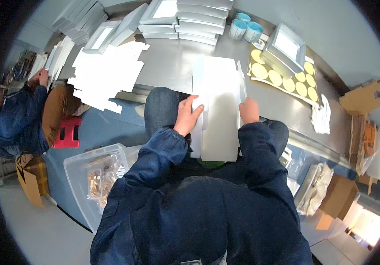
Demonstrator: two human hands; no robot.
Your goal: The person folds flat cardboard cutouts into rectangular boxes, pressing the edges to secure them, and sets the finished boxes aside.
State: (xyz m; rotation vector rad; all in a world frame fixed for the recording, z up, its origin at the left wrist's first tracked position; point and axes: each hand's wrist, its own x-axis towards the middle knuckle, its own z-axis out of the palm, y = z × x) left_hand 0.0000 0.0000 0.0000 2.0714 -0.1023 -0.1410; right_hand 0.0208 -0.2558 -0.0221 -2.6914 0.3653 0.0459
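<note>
While the white carton piece [218,121] is being held lengthwise across the lap, its far end is being rested over the edge of the metal surface [168,66]. Its left edge is being clamped by the left grip [185,115], thumb and fingers. The right grip [248,110] is being curled against the right edge; fingertips hidden, so any pinch cannot be told. Progress, as judged: piece part-shaped, side flaps being raised, closing not yet done. Formed boxes [201,20] are being stored in stacks at the back; flat white blanks [110,70], apparently unworked, are being left spread at left. To the right, a sheet of yellow round stickers [288,84] is being part-covered by a pale box [284,46], three blue cylinders [254,32] being kept nearby. Below, a clear bin [71,165] is being stood on the floor. Far left, pale card [59,55] is being handled by a co-worker [20,112].
</note>
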